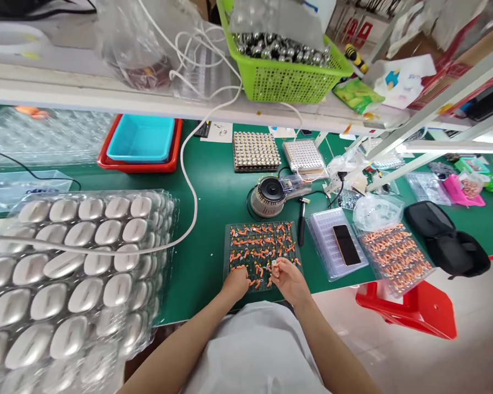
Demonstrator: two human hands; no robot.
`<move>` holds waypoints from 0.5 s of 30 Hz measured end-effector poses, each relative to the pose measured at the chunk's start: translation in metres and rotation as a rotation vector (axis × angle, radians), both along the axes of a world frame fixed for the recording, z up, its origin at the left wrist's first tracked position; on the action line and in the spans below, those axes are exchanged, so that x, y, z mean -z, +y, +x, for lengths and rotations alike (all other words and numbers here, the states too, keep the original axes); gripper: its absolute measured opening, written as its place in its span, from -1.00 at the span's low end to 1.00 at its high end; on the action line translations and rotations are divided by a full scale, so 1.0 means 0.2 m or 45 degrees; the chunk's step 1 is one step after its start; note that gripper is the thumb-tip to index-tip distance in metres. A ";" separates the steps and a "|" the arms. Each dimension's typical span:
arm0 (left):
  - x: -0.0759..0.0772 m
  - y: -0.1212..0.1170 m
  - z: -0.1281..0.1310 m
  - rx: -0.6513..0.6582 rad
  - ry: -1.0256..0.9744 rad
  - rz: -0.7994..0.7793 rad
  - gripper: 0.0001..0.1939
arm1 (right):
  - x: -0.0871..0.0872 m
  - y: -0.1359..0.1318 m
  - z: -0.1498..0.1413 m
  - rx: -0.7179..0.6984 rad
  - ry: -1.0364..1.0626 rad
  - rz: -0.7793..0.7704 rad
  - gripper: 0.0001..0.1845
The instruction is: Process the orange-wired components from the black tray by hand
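Note:
A dark tray (pixel 262 249) holding several small orange-wired parts lies on the green mat near the table's front edge. My left hand (pixel 235 283) rests on the tray's near left corner, fingers curled down onto the orange parts; what it holds is hidden. My right hand (pixel 288 279) hovers over the tray's near right part, thumb and fingers pinched on a small white part (pixel 275 264).
A tall stack of clear blister trays with silver oval shells (pixel 69 268) fills the left. A round grey device (pixel 268 196), a phone on clear trays (pixel 345 244), another tray of orange parts (pixel 396 255), a black pouch (pixel 447 238), a red stool (pixel 419 309). A shelf with a green basket (pixel 283 76) overhangs.

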State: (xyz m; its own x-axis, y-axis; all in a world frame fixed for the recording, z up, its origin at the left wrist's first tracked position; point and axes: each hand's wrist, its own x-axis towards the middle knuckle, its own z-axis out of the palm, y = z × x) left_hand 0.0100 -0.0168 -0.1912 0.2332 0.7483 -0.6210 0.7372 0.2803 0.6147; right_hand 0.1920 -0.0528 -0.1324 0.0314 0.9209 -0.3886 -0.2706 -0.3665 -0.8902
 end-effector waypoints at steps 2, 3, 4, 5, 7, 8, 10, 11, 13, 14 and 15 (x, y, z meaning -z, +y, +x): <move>-0.06 0.01 0.00 0.036 -0.016 0.049 -0.97 | -0.10 0.03 0.01 0.065 0.268 -0.010 -0.81; -0.11 0.01 0.00 0.052 -0.038 0.069 -0.96 | -0.15 0.04 0.01 0.092 0.428 -0.018 -0.84; -0.16 0.02 0.00 0.068 -0.062 0.088 -0.92 | -0.19 0.06 0.01 0.114 0.578 -0.024 -0.88; -0.22 0.02 0.00 0.076 -0.110 0.106 -0.86 | -0.24 0.07 0.01 0.129 0.694 -0.023 -0.91; -0.36 0.05 -0.01 0.062 -0.269 0.144 -0.73 | -0.31 0.10 0.00 0.136 0.800 0.000 -0.94; -0.44 0.07 -0.01 0.011 -0.455 0.147 -0.65 | -0.33 0.11 -0.01 0.133 0.825 0.014 -0.94; -0.58 0.10 -0.02 -0.079 -0.772 0.185 -0.55 | -0.38 0.13 -0.04 0.124 0.849 0.030 -0.93; -0.65 0.12 -0.02 -0.103 -0.866 0.213 -0.54 | -0.40 0.13 -0.05 0.124 0.854 0.025 -0.92; -0.74 0.14 -0.02 -0.121 -0.919 0.259 -0.56 | -0.43 0.14 -0.10 0.140 0.858 -0.001 -0.94; -0.77 0.14 -0.03 -0.141 -0.904 0.261 -0.58 | -0.43 0.14 -0.12 0.160 0.863 -0.014 -0.93; -0.79 0.15 -0.03 -0.171 -0.869 0.253 -0.59 | -0.44 0.15 -0.14 0.166 0.867 -0.011 -0.91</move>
State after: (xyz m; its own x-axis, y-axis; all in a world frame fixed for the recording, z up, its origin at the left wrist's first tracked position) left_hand 0.0042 0.0129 -0.0329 0.4183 0.8815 -0.2193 0.1380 0.1769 0.9745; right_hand 0.1641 -0.0228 -0.0452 -0.1119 0.9228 -0.3686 -0.8102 -0.2995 -0.5039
